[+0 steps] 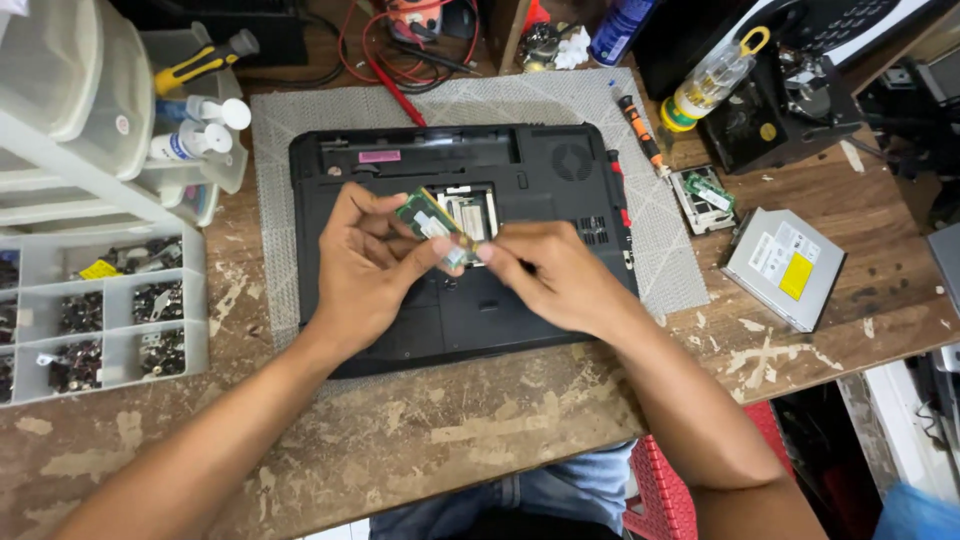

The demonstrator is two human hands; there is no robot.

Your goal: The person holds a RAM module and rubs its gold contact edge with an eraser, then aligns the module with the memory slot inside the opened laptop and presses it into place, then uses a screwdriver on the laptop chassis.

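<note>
Both forearms reach over worn wooden worktop [450,440]. Left hand [365,270] and right hand [555,280] share a pinching grip on small green rectangular memory module [432,220], tilted, pale label on its face, above open bay of upturned black plastic laptop [540,170] on grey mesh mat [660,250].

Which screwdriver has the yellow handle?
The screwdriver lying at top left on the plastic drawers; the other one, right of the laptop, is orange.

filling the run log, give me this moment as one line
left hand: holds memory module | right hand: pinches its end | laptop: underside up on grey mat
</note>
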